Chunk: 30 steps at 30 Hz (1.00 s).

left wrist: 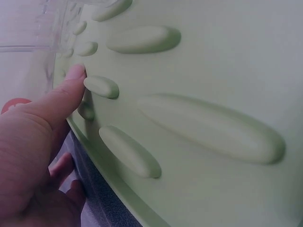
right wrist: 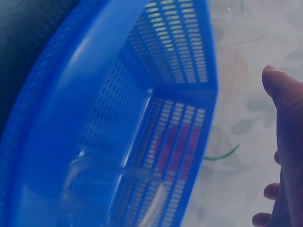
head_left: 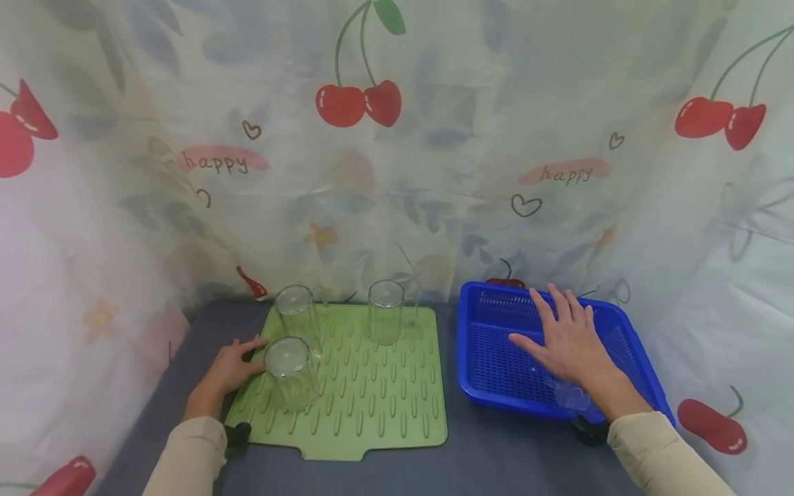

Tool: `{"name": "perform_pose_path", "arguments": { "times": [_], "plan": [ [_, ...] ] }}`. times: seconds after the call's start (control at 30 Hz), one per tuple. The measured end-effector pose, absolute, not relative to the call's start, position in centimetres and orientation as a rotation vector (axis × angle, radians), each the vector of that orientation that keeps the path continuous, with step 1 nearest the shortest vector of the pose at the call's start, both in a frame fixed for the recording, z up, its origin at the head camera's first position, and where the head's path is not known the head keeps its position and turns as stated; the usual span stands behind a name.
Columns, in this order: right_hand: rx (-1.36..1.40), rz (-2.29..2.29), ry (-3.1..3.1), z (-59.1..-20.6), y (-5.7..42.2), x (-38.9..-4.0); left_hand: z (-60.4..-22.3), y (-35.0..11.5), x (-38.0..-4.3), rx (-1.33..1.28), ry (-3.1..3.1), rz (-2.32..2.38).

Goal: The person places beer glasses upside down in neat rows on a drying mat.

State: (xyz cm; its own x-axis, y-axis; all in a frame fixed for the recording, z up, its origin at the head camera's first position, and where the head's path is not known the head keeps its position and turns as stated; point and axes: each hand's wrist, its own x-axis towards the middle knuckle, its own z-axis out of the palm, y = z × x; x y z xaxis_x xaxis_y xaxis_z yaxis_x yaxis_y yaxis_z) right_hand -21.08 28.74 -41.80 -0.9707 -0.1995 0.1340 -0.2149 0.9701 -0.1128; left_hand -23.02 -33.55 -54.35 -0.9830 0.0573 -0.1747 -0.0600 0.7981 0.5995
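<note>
My left hand (head_left: 231, 365) is at the left edge of a green ridged draining mat (head_left: 360, 427), fingers loosely bent. Its thumb (left wrist: 66, 94) lies over the mat's edge, close beside the nearest clear glass mug (head_left: 294, 379). Behind that mug stands a second glass mug (head_left: 299, 313), and a third glass mug (head_left: 386, 317) is at the back right of the mat. My right hand (head_left: 567, 344) hovers over a blue plastic basket (head_left: 471, 393) with its fingers spread and nothing held. Clear glassware (head_left: 571, 396) lies in the basket, partly hidden by the right wrist.
Mat and basket sit side by side on a dark grey tabletop (head_left: 496, 455), a narrow gap between them. A patterned curtain (head_left: 434, 172) with cherries rises right behind them and along both sides.
</note>
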Motion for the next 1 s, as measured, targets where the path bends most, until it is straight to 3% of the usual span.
{"name": "perform_pose_path", "arguments": {
  "times": [1.0],
  "plan": [
    [0.194, 0.099, -3.125, -44.4, 32.9, -19.1, -54.7, -33.6, -23.0, 0.005, 2.793, 0.985]
  ]
}}
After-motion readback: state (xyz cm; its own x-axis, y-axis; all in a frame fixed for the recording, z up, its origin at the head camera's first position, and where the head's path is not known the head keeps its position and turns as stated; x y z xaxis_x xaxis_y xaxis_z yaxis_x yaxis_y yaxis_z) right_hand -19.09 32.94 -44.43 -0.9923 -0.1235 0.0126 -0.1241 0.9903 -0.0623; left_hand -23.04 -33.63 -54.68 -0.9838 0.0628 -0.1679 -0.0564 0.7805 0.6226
